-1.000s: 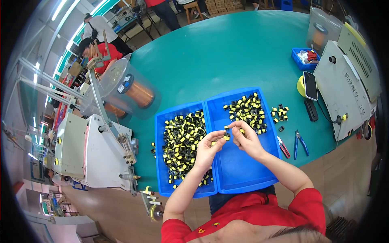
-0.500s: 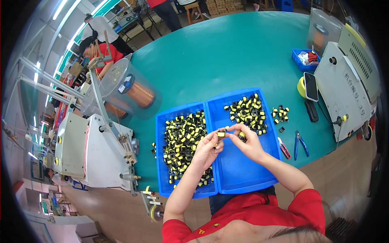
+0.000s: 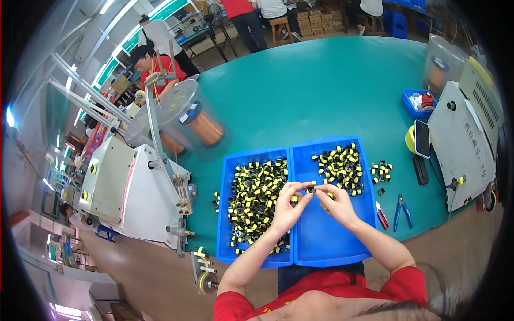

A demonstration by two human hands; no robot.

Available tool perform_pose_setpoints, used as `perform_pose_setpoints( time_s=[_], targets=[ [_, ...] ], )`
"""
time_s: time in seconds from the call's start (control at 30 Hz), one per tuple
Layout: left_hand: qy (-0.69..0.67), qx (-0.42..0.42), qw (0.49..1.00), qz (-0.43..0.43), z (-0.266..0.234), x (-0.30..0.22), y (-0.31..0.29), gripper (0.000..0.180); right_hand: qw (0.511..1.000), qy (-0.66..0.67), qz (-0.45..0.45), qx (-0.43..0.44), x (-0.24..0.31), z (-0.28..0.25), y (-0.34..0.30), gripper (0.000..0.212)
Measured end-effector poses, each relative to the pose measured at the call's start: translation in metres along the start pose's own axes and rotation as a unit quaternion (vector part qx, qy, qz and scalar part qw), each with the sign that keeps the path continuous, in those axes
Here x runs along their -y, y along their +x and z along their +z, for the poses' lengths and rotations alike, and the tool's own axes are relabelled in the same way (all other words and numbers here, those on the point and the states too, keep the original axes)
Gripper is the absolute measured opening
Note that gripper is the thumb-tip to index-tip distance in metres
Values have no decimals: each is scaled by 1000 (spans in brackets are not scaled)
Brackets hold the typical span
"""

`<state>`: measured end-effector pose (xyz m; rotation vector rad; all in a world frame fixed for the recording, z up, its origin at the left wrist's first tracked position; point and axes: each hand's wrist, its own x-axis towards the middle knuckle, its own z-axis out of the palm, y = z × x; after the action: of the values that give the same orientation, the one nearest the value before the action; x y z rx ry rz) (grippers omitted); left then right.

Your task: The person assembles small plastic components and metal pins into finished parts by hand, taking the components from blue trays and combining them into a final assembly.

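Small black coil bobbins wrapped with yellow tape [image 3: 254,198] fill the left blue tray [image 3: 221,214]. More of them are heaped at the far end of the right blue tray [image 3: 326,243]. Over the trays' shared edge, my left hand [image 3: 289,209] and my right hand [image 3: 338,207] meet, fingertips pinching one coil bobbin [image 3: 311,188] between them. A second bobbin [image 3: 294,199] sits in the curled fingers of my left hand. Another bobbin [image 3: 330,196] shows within my right fingers, partly hidden.
Loose bobbins [image 3: 381,171] lie right of the trays, near red-handled cutters [image 3: 382,215] and blue pliers [image 3: 402,213]. A phone [image 3: 422,139] rests on a yellow roll. Winding machines [image 3: 152,198] flank the green table [image 3: 300,85]. Copper wire spools [image 3: 206,128] stand left; people work beyond.
The view has shifted, so the trays sit lower and farther right. My fingertips have drawn closer together, and the bobbin between them is turned with more of its black side showing.
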<state>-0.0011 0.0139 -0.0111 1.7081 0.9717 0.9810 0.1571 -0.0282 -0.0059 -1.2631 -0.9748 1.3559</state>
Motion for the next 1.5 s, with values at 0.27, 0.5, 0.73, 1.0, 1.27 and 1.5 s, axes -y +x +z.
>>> perform_pose_setpoints(
  time_s=[0.27,0.5,0.73,1.0,1.27,1.5],
  targets=[
    [-26,10,999,-42,-3,0,0,24,989,-122,-71,-30,-9,-1,3,18],
    [-4,77,987,-144,-20,-17,0,26,967,-226,-120,-9,-1,3,-1,16],
    [424,-70,902,30,-42,-22,-2,32,981,-168,-94,17,-8,3,1,18],
    [65,41,997,-13,-14,-11,3,28,998,-30,20,42,-6,4,1,25],
    [57,25,996,-69,-8,-10,0,30,986,-156,-59,11,-1,-1,2,25],
    [-158,68,963,-207,-9,-19,1,23,959,-225,-170,-38,-3,2,0,14]
  ],
)
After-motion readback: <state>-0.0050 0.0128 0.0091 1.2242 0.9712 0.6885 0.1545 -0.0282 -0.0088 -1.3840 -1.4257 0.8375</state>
